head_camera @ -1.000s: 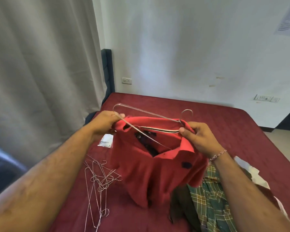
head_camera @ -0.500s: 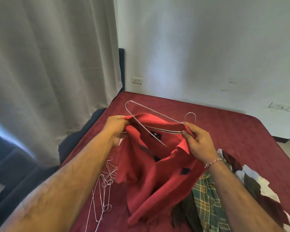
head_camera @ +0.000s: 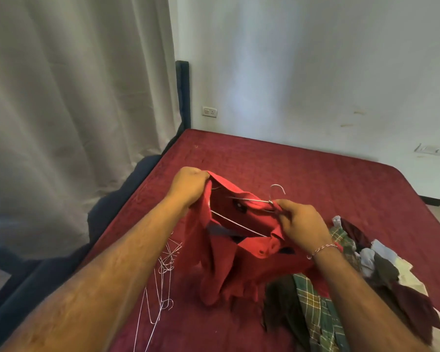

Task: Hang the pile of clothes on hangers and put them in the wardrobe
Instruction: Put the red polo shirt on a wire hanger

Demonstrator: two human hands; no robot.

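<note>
A red polo shirt (head_camera: 229, 262) hangs in the air above the bed, held by both hands. My left hand (head_camera: 188, 186) grips its left shoulder. My right hand (head_camera: 300, 224) pinches the collar together with the neck of a wire hanger (head_camera: 239, 223). Most of the hanger sits inside the shirt's neck opening, and its hook sticks up by my right thumb. A pile of clothes (head_camera: 361, 288), with a green plaid shirt on top, lies on the bed under my right forearm. Several spare wire hangers (head_camera: 163, 275) lie on the bed below my left forearm.
The bed (head_camera: 290, 163) has a dark red cover and fills the middle of the view. A grey curtain (head_camera: 69, 110) hangs at the left, with a dark headboard (head_camera: 183, 92) beside it. A white wall with a socket (head_camera: 210, 112) stands behind.
The hanger's left end, which stood out above the shirt, has gone inside the shoulder. My left hand has pulled the fabric over it. The shirt has dropped a little lower.
</note>
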